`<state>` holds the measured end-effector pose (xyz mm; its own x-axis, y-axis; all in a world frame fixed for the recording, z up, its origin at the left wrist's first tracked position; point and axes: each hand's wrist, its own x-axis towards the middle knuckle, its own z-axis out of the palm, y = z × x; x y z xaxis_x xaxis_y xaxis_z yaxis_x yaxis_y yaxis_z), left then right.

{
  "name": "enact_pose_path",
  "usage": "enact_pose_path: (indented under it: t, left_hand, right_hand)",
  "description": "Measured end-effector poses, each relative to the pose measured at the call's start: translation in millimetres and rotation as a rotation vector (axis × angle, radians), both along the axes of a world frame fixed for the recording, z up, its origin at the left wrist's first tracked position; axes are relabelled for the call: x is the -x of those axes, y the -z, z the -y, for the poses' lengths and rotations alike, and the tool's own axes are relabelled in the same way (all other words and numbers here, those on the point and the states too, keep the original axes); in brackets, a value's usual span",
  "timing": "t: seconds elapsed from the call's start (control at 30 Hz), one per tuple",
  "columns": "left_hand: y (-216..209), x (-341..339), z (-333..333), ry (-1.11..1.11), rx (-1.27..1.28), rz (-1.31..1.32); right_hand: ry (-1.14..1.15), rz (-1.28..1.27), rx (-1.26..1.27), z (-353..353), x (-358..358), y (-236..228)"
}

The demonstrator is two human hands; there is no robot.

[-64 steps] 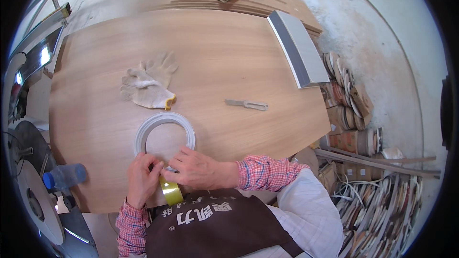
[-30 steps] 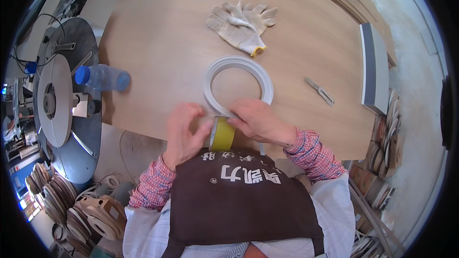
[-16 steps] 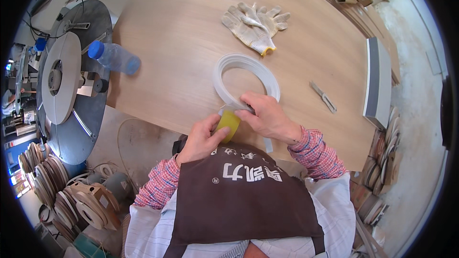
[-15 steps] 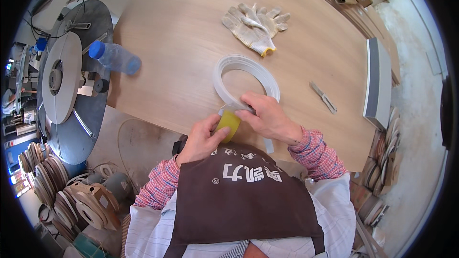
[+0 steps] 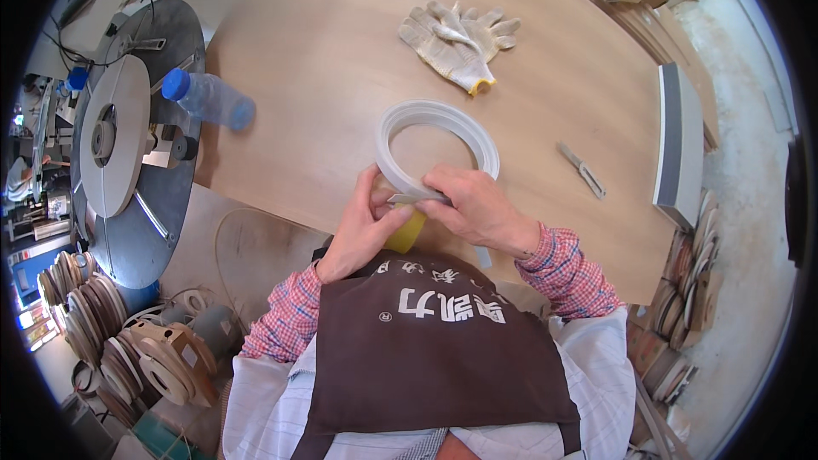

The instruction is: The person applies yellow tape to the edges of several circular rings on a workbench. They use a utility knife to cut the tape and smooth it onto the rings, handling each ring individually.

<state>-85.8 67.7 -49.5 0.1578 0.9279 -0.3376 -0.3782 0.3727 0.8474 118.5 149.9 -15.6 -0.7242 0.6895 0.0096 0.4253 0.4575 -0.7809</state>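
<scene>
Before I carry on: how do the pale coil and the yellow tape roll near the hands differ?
Color: the pale coil is whitish, while the yellow tape roll is bright yellow.
Size: the pale coil looks clearly larger across than the visible part of the yellow tape roll.
Visibility: the pale coil shows most of its ring and its open center; the yellow tape roll is partly hidden by the left hand.

Shared: both are close to the hands.

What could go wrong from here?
The white strip coil might spring loose if the right hand slips, as it grips only the near side. The yellow tape, at the near edge of the table, could drop. The blue-capped bottle, close to the left edge, might get knocked off.
</scene>
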Motion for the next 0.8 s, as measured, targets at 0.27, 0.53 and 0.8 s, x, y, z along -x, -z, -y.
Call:
enact_pose_path:
  t: [0.27, 0.53, 0.8]
  left_hand:
    - [13.1, -2.4, -6.4, 0.018, 0.074, 0.027]
    - [2.2, 0.3, -5.5, -0.002, 0.123, 0.073]
    - [-2.6, -1.3, -3.7, -0.050, 0.145, 0.029]
  right_hand:
    - [0.017, 0.028, 0.054, 0.8, 5.4, -6.8]
    - [-0.080, -0.046, 0.187, -9.6, 0.7, -12.1]
    - [-0.249, -0.162, 0.401, -24.7, -10.9, 0.4]
